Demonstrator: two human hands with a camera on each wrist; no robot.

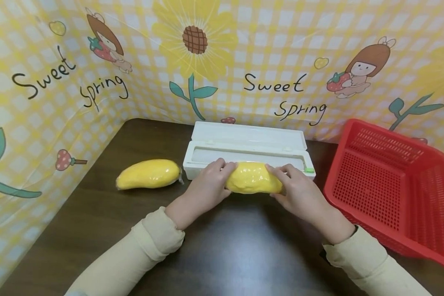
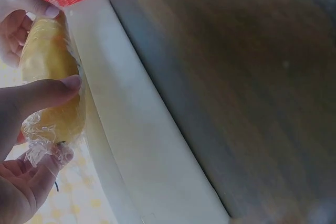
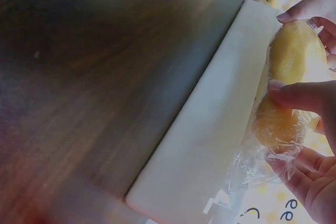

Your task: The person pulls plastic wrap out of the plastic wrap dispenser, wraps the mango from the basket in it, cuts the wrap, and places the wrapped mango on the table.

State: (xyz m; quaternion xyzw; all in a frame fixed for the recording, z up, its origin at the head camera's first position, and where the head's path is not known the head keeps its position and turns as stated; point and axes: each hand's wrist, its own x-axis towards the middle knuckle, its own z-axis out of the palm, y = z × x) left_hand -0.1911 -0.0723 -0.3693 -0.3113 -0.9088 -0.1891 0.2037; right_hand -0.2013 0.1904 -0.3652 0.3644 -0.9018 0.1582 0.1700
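Between my two hands is a yellow mango (image 1: 253,177) in clear cling film (image 3: 286,163), raised in front of the white cling film box (image 1: 249,150). My left hand (image 1: 211,181) grips its left end, with the thumb laid on the fruit in the left wrist view. At the other end my right hand (image 1: 299,190) holds it the same way, its fingers at the loose, crinkled film in the right wrist view. The box lid stands tipped back, and a small green piece (image 1: 309,169) sits at its right end.
A second wrapped mango (image 1: 149,174) lies on the dark wooden table (image 1: 222,255), left of the box. On the right stands a red plastic basket (image 1: 370,193). A yellow checked cloth (image 1: 144,94) hangs behind the table and along its left side.
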